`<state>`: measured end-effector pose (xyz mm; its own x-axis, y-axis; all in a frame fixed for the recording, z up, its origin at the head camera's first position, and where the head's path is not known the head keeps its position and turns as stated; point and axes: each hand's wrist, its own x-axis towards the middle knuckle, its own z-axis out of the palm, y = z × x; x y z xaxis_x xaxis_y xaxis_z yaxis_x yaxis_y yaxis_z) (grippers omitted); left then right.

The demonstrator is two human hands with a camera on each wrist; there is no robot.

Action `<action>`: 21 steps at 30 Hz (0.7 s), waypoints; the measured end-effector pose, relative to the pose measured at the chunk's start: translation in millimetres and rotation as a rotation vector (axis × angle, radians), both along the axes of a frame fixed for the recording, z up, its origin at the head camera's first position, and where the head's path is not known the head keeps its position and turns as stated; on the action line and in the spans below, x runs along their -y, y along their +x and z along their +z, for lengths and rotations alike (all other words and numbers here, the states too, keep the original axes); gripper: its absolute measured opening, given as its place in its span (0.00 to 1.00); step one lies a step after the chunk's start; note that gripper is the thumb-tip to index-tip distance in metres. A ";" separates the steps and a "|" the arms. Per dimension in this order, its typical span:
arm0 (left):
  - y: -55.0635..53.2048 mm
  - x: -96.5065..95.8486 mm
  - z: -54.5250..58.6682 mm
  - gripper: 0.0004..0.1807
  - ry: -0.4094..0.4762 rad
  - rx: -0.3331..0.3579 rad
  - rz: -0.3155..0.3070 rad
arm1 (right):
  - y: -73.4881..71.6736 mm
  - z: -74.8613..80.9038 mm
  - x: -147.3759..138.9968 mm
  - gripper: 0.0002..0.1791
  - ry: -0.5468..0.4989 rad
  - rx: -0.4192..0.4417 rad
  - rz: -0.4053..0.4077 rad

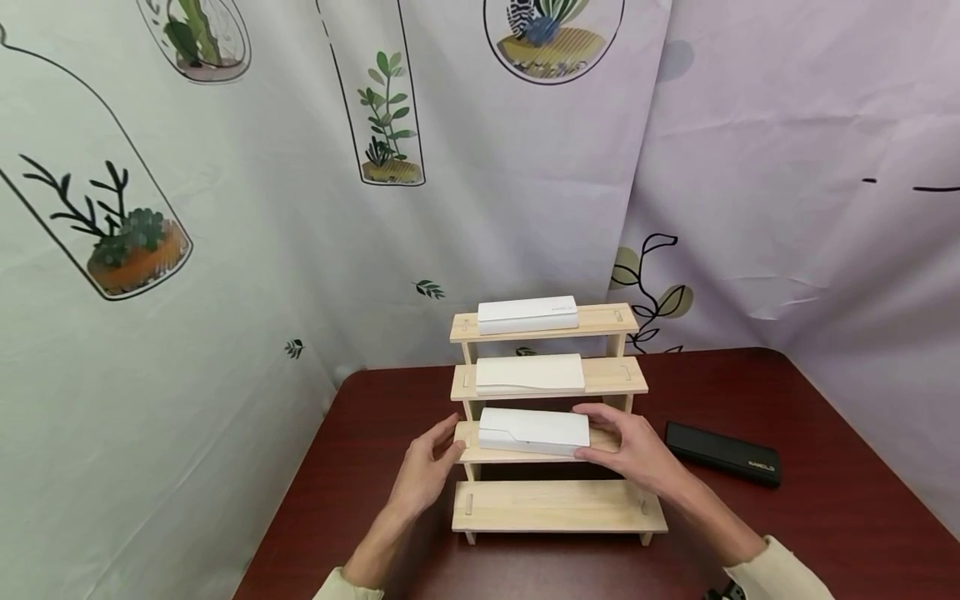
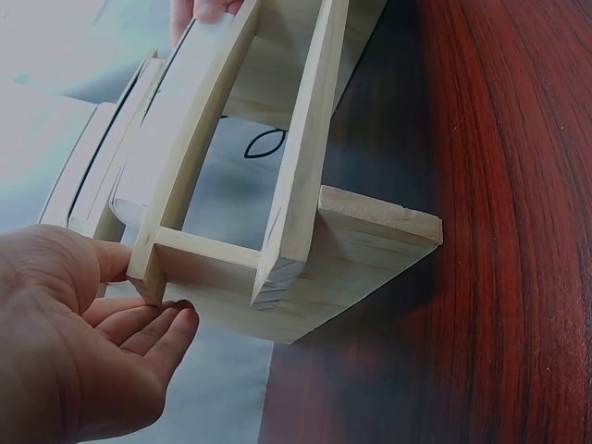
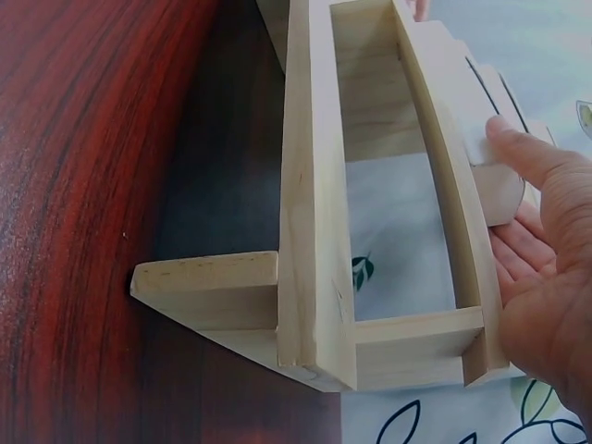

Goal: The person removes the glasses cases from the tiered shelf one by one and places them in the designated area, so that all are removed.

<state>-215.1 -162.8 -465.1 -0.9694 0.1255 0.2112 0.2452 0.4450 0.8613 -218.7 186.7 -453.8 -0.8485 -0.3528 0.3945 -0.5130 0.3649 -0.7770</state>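
A four-step wooden display stand stands on the table. On its second step from the bottom lies a white glasses case with a flap lid. My left hand grips that step's left end, thumb above and fingers below in the left wrist view. My right hand holds the right end of the case, thumb on the near side and fingers behind it. Two more white cases rest higher up, one on the third step and one on the top step.
A black case with pale lettering lies on the dark red table, right of the stand. Behind the table hangs a pale curtain printed with plants in jars. The bottom step is bare wood.
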 end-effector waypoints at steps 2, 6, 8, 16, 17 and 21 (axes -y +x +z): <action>-0.1 0.2 -0.4 0.27 0.003 -0.001 0.000 | 0.6 0.6 0.6 0.32 -0.002 0.003 0.000; -0.5 0.4 -0.8 0.27 0.007 -0.004 -0.004 | 1.4 2.0 1.4 0.31 -0.005 0.007 0.000; -0.8 0.6 -0.8 0.27 0.007 -0.008 -0.008 | 1.7 2.4 1.5 0.31 -0.006 0.008 -0.002; -1.3 1.5 -1.8 0.28 0.004 -0.009 -0.020 | 0.2 -0.8 0.6 0.30 -0.021 0.013 -0.020; -1.3 1.6 -1.8 0.28 0.004 -0.009 -0.021 | -0.1 -1.1 0.5 0.30 -0.026 0.021 -0.020; -1.3 2.4 -1.6 0.28 0.006 -0.010 -0.021 | -0.1 -1.3 0.0 0.30 -0.041 0.047 -0.021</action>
<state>-216.4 -165.2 -466.7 -0.9643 0.1444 0.2221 0.2634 0.4347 0.8612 -218.7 186.7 -455.2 -0.8736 -0.3191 0.3674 -0.4678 0.3430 -0.8146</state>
